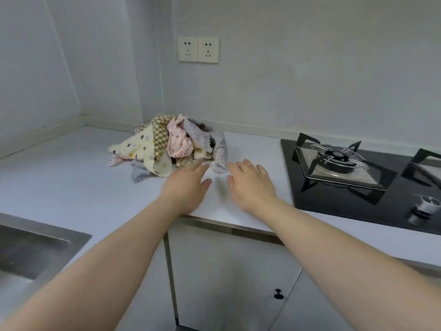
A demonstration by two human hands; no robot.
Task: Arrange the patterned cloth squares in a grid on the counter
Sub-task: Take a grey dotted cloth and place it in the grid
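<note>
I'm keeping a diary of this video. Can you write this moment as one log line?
stage: start | cloths: heaped on counter, none laid out | left hand: open, at heap | right hand: open, at heap

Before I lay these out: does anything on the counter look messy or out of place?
Only the cloths: a crumpled, overlapping heap near the back wall, none laid flat. The left hand and right hand hold nothing. Nothing odd at stove or sink.

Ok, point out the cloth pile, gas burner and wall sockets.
cloth pile [179, 142], head view, on the pink cloth.
gas burner [336, 156], head view, centre cap.
wall sockets [198, 49], head view, where the plates meet.
</note>
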